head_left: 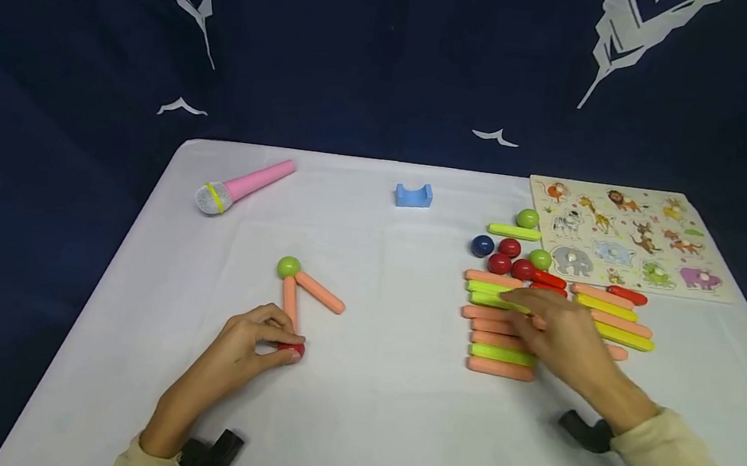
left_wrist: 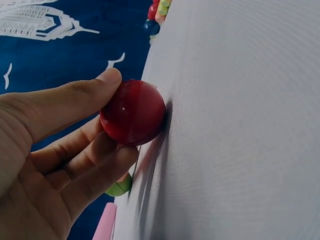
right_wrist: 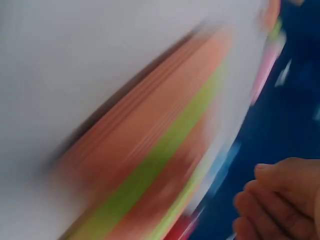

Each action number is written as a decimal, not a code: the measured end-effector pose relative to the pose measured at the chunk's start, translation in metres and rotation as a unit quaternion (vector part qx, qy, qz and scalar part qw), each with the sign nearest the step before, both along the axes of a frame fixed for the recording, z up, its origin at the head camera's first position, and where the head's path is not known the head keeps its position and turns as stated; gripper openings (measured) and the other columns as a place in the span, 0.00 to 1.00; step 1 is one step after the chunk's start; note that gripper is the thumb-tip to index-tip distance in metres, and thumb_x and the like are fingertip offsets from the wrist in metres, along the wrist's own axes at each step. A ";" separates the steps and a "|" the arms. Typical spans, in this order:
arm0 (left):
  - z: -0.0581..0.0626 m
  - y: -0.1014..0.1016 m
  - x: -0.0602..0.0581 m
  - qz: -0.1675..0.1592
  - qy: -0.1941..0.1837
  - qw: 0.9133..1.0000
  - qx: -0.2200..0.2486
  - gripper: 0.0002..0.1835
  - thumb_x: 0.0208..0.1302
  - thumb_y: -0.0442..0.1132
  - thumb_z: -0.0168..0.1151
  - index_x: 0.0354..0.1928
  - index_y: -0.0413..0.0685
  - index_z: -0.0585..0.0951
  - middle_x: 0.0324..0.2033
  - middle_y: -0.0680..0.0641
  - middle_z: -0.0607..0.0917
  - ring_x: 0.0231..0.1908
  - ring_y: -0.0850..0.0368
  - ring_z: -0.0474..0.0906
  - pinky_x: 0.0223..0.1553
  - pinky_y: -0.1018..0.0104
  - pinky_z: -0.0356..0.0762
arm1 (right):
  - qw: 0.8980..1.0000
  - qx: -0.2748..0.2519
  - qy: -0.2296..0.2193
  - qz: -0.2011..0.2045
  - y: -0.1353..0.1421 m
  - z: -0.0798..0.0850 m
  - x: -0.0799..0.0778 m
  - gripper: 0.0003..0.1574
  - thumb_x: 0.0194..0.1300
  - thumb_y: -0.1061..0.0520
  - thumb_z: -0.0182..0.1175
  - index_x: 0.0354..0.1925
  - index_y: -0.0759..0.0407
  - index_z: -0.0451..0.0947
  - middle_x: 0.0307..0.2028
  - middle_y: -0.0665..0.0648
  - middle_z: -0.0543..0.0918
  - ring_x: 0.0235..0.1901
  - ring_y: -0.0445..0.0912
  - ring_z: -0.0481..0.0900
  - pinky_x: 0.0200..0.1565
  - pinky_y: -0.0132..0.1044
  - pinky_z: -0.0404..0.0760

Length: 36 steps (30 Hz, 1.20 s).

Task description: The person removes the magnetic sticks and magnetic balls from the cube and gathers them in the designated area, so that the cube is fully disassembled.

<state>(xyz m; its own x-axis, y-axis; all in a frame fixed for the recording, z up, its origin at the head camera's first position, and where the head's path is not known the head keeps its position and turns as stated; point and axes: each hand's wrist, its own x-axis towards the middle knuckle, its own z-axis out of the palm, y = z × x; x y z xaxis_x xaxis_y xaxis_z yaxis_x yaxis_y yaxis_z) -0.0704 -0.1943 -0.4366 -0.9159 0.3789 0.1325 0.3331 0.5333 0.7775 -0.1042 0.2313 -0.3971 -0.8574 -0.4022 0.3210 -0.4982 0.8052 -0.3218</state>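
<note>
My left hand (head_left: pixel 241 345) pinches a glossy red ball (left_wrist: pixel 134 112) between thumb and fingers, low at the table surface. A peach stick (head_left: pixel 290 298) runs from beside that ball up to a green ball (head_left: pixel 289 266). Another peach stick (head_left: pixel 320 292) slants down to the right from the green ball. My right hand (head_left: pixel 565 339) hovers over a row of peach and lime sticks on the right, its fingertips near a lime stick (head_left: pixel 487 299). In the blurred right wrist view, its fingers (right_wrist: pixel 257 200) are loosely bent with nothing visible between them.
Red balls (head_left: pixel 499 263), a dark blue ball (head_left: pixel 483 245) and green balls (head_left: pixel 540 259) lie behind the sticks. An animal puzzle board (head_left: pixel 629 239) is at the back right. A blue cradle-shaped block (head_left: pixel 414 195) and a pink toy microphone (head_left: pixel 258 181) stand farther back.
</note>
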 end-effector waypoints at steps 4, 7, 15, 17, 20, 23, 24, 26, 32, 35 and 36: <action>-0.001 0.003 0.000 -0.002 -0.006 1.000 0.005 0.10 0.51 0.31 0.75 0.37 0.42 0.90 0.37 0.58 0.80 0.40 0.61 0.76 0.39 0.68 0.77 | 0.994 -0.010 -0.059 0.087 -0.086 0.000 -0.012 0.21 0.59 0.64 0.69 0.53 0.60 0.83 0.49 0.56 0.85 0.50 0.50 0.82 0.51 0.46 0.80; -0.005 0.005 0.000 -0.008 -0.003 1.000 0.013 0.09 0.52 0.31 0.75 0.37 0.42 0.90 0.37 0.58 0.80 0.40 0.61 0.76 0.39 0.68 0.77 | 0.988 -0.013 -0.086 0.127 -0.143 -0.006 -0.023 0.21 0.63 0.62 0.67 0.55 0.60 0.81 0.52 0.56 0.84 0.55 0.48 0.80 0.56 0.44 0.77; -0.006 0.011 -0.001 -0.030 -0.003 0.999 0.027 0.09 0.53 0.32 0.74 0.38 0.41 0.89 0.38 0.58 0.80 0.41 0.62 0.77 0.39 0.70 0.76 | 0.981 -0.030 -0.098 0.168 -0.213 -0.030 -0.040 0.20 0.68 0.64 0.60 0.58 0.63 0.79 0.53 0.57 0.83 0.56 0.48 0.80 0.56 0.39 0.77; -0.004 0.011 -0.002 -0.032 0.001 0.999 0.020 0.10 0.53 0.32 0.75 0.39 0.41 0.89 0.38 0.58 0.80 0.41 0.62 0.77 0.38 0.70 0.76 | 0.981 -0.017 -0.099 0.166 -0.215 -0.032 -0.040 0.24 0.65 0.68 0.61 0.60 0.65 0.77 0.56 0.59 0.81 0.58 0.50 0.78 0.57 0.40 0.76; -0.003 0.010 -0.003 -0.031 0.003 0.999 0.009 0.10 0.53 0.33 0.75 0.39 0.41 0.89 0.38 0.58 0.80 0.41 0.61 0.77 0.39 0.69 0.76 | 0.981 -0.001 -0.093 0.170 -0.219 -0.033 -0.041 0.27 0.64 0.71 0.60 0.62 0.64 0.76 0.58 0.59 0.80 0.60 0.50 0.76 0.58 0.40 0.75; -0.002 0.008 -0.004 -0.029 0.005 1.000 0.004 0.10 0.53 0.33 0.75 0.39 0.41 0.89 0.38 0.58 0.80 0.41 0.61 0.77 0.40 0.69 0.76 | 0.981 0.017 -0.079 0.175 -0.224 -0.032 -0.042 0.28 0.63 0.72 0.59 0.61 0.63 0.76 0.58 0.59 0.80 0.59 0.50 0.77 0.57 0.40 0.76; -0.002 0.008 -0.004 -0.028 0.005 1.000 0.005 0.10 0.53 0.33 0.75 0.39 0.41 0.89 0.38 0.58 0.80 0.41 0.61 0.77 0.40 0.69 0.76 | 0.981 0.026 -0.073 0.175 -0.225 -0.032 -0.043 0.27 0.63 0.72 0.59 0.61 0.63 0.76 0.58 0.58 0.80 0.58 0.50 0.78 0.56 0.39 0.77; -0.002 0.007 -0.003 -0.026 0.005 1.000 0.008 0.10 0.52 0.32 0.75 0.38 0.41 0.90 0.38 0.57 0.80 0.41 0.61 0.77 0.40 0.69 0.76 | 0.981 0.046 -0.066 0.175 -0.227 -0.032 -0.043 0.28 0.63 0.72 0.59 0.61 0.63 0.76 0.58 0.58 0.80 0.57 0.50 0.79 0.53 0.39 0.79; -0.002 0.003 -0.002 -0.019 0.007 1.000 0.011 0.09 0.52 0.32 0.75 0.38 0.41 0.90 0.38 0.58 0.80 0.41 0.62 0.77 0.40 0.69 0.77 | 0.978 0.054 -0.074 0.187 -0.223 -0.029 -0.042 0.27 0.63 0.72 0.60 0.60 0.61 0.78 0.54 0.58 0.81 0.50 0.48 0.82 0.49 0.36 0.80; -0.001 0.000 -0.001 -0.011 0.011 1.000 0.010 0.10 0.51 0.31 0.75 0.37 0.42 0.90 0.37 0.58 0.80 0.40 0.62 0.76 0.39 0.69 0.76 | 0.978 0.031 -0.072 0.194 -0.214 -0.027 -0.039 0.21 0.66 0.69 0.60 0.57 0.59 0.81 0.46 0.55 0.82 0.42 0.44 0.83 0.44 0.32 0.81; -0.001 -0.001 -0.001 -0.007 0.013 1.000 0.010 0.10 0.51 0.31 0.76 0.37 0.42 0.90 0.37 0.59 0.80 0.40 0.62 0.76 0.39 0.69 0.76 | 0.978 0.023 -0.071 0.195 -0.211 -0.026 -0.038 0.19 0.67 0.67 0.60 0.55 0.58 0.82 0.44 0.53 0.81 0.40 0.43 0.83 0.42 0.31 0.81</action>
<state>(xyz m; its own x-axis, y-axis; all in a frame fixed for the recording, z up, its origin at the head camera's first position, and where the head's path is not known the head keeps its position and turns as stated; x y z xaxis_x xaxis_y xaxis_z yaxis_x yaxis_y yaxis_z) -0.0712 -0.1951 -0.4378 -0.9068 0.3883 0.1640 0.3605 0.5130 0.7790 -0.1420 0.0205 -0.4232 -0.6710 -0.7184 0.1833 -0.7228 0.5787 -0.3778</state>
